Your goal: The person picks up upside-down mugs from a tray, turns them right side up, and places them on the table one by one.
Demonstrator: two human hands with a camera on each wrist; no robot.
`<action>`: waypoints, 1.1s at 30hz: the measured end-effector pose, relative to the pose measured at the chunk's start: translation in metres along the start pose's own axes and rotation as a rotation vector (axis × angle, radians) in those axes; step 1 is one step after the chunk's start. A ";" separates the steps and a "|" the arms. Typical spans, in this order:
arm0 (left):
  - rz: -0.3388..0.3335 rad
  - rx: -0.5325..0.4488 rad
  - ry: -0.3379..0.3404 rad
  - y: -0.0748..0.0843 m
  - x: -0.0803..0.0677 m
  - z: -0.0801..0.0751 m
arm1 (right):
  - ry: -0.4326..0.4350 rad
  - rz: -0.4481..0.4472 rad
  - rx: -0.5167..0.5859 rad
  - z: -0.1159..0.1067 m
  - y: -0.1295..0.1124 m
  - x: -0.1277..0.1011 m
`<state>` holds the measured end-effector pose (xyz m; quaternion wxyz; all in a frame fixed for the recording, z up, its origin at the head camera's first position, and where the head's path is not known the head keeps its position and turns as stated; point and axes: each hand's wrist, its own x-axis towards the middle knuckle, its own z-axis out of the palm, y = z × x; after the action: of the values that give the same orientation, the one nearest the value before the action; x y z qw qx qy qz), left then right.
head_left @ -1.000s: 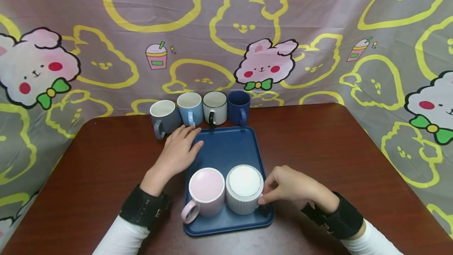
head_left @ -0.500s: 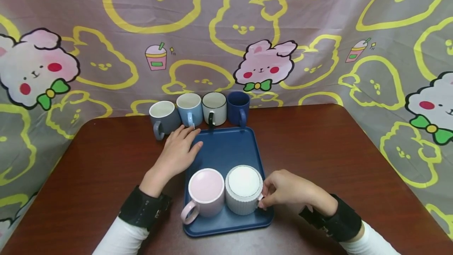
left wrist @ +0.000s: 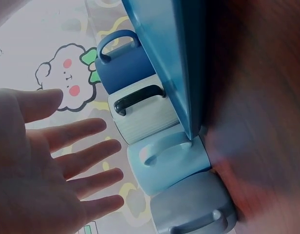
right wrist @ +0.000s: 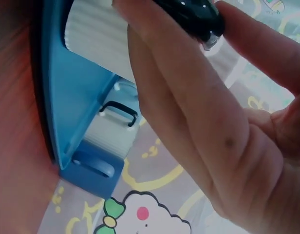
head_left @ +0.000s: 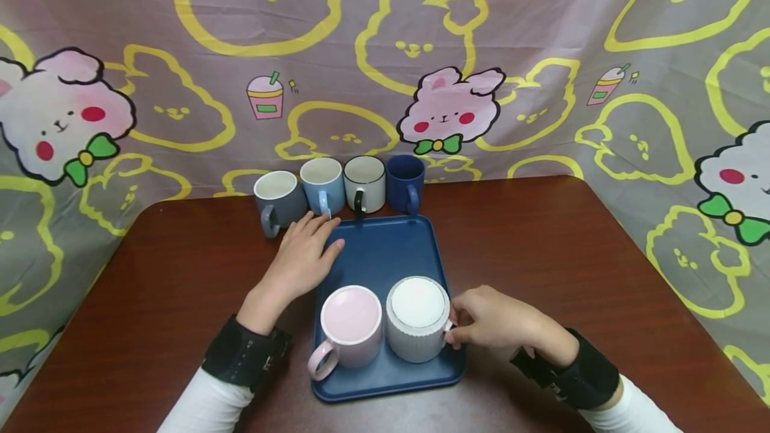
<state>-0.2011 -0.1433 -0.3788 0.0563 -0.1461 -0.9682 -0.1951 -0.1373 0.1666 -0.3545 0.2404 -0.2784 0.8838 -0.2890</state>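
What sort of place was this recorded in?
Probably a staged recording spot, though the wider room isn't shown: a cartoon-print cloth hangs behind a brown table, and the person wears black wristbands.

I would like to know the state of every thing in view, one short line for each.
Front white mug: upside down, gripped
Right hand: pinching that mug's black handle
Pink mug: apparently upside down
Left hand: fingers extended, apart
Blue tray: lying flat
Grey mug: upright
Light blue mug: upright
Back white mug: upright
Dark blue mug: upright
Backdrop: hanging, slightly wrinkled
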 end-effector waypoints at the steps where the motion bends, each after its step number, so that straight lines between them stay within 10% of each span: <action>1: 0.001 0.001 0.001 0.000 0.000 0.000 | 0.000 -0.003 0.001 -0.001 -0.001 0.000; 18: 0.002 -0.002 0.023 -0.004 -0.002 -0.002 | 0.075 -0.042 0.034 -0.011 0.007 0.009; 33: -0.012 -0.037 0.031 -0.004 -0.002 -0.007 | -0.036 0.066 0.509 -0.021 0.033 0.036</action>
<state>-0.2005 -0.1503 -0.3744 0.0673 -0.1384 -0.9643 -0.2154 -0.1873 0.1739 -0.3703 0.3276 -0.1850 0.7867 -0.4894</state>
